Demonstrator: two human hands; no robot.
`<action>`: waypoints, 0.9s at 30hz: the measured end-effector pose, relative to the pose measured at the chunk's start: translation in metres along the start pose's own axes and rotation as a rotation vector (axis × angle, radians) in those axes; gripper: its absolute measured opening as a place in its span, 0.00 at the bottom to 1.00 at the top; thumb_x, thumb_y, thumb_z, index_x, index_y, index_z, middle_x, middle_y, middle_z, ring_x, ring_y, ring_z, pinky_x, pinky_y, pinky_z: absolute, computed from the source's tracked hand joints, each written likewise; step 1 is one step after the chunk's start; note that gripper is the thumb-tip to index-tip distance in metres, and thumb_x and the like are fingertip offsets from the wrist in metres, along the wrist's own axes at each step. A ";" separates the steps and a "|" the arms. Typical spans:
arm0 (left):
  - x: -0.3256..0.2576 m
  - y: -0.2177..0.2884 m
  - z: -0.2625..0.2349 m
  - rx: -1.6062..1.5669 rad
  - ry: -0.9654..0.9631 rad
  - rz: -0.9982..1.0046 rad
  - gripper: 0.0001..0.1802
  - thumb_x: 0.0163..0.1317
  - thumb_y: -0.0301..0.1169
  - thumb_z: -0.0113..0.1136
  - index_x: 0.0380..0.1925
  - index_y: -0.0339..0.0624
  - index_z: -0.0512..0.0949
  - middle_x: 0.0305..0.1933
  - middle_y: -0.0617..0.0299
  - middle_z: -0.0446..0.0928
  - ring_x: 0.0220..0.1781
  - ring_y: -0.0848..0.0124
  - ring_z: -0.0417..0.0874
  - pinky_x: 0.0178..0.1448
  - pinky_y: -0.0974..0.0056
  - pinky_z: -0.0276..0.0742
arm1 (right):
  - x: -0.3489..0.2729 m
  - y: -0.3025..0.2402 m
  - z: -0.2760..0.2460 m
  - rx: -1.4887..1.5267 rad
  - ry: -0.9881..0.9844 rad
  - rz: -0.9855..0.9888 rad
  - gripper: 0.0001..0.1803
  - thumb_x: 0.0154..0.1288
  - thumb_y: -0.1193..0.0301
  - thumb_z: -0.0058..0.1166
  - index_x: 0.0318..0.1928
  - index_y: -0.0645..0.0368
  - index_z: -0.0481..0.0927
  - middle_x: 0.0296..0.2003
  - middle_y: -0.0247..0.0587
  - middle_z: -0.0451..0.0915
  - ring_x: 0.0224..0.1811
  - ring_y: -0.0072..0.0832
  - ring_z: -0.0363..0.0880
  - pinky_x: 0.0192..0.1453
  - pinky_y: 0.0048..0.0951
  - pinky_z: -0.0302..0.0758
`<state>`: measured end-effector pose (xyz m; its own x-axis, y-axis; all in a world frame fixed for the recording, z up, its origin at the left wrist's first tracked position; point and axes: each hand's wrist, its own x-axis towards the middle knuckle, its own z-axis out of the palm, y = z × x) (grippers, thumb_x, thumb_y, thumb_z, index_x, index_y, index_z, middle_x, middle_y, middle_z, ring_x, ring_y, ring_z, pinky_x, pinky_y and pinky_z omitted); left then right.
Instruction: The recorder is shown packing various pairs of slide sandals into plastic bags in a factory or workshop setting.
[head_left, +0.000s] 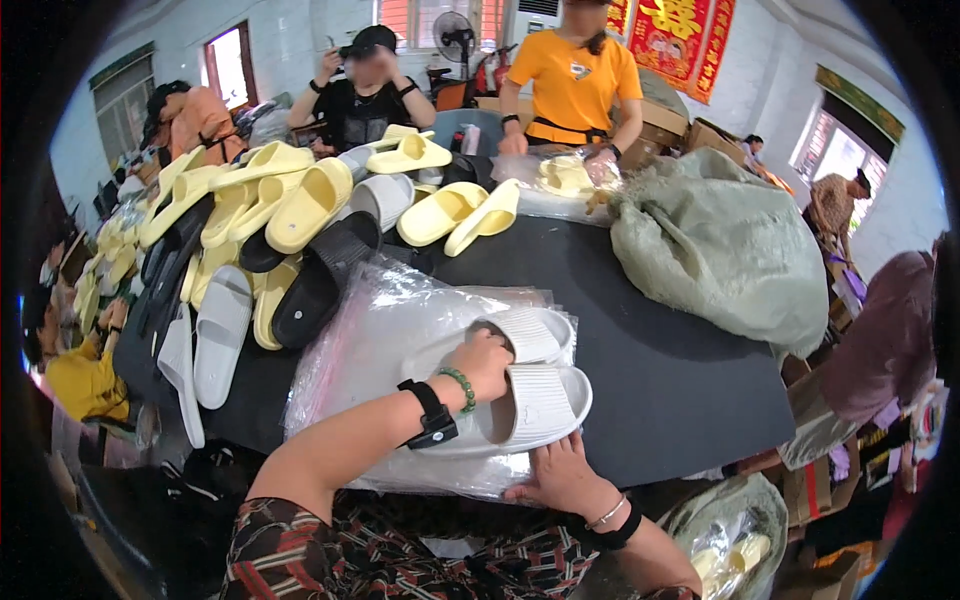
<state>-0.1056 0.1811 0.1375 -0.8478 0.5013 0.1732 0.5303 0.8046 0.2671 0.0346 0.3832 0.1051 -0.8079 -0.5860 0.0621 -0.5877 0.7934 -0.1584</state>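
A pair of white slide sandals lies side by side on a stack of clear plastic bags (345, 365), straps toward the right. My left hand (480, 366) reaches across the pair, its fingers curled at the strap opening of the far white slide (530, 333); the fingertips are partly hidden there. Below it sits the near white slide (540, 410). My right hand (566, 474) rests with fingers spread at the front edge of the bags, fingertips close to the near slide's toe.
On the black table (680, 400), yellow slides (310, 205), black slides (312, 300) and grey-white slides (222, 335) heap up at the left. A large greenish woven sack (715, 245) sits at the right. Across the table, a person in orange (570, 90) handles bagged yellow slides (566, 175).
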 end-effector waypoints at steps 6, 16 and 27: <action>0.006 -0.007 -0.004 -0.016 -0.055 0.001 0.10 0.54 0.34 0.61 0.31 0.42 0.85 0.46 0.54 0.80 0.57 0.52 0.74 0.56 0.51 0.78 | -0.001 -0.002 -0.011 0.059 -0.065 0.060 0.66 0.51 0.29 0.56 0.71 0.74 0.52 0.69 0.69 0.55 0.75 0.61 0.47 0.74 0.64 0.45; -0.033 -0.086 -0.021 0.053 0.029 -0.180 0.15 0.54 0.39 0.64 0.41 0.47 0.85 0.51 0.52 0.80 0.57 0.46 0.75 0.58 0.49 0.77 | -0.003 -0.002 -0.008 0.022 -0.087 0.080 0.70 0.49 0.29 0.57 0.71 0.78 0.47 0.72 0.77 0.45 0.77 0.66 0.41 0.74 0.64 0.48; -0.091 -0.133 -0.047 0.091 0.085 -0.275 0.14 0.53 0.32 0.60 0.38 0.39 0.84 0.49 0.49 0.80 0.59 0.49 0.74 0.61 0.50 0.75 | -0.006 0.000 -0.008 0.069 -0.041 0.038 0.68 0.51 0.32 0.59 0.72 0.76 0.46 0.73 0.76 0.43 0.77 0.66 0.40 0.74 0.65 0.48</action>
<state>-0.0988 0.0133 0.1302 -0.9539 0.2353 0.1861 0.2751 0.9337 0.2292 0.0388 0.3882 0.1127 -0.8264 -0.5629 0.0149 -0.5511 0.8029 -0.2272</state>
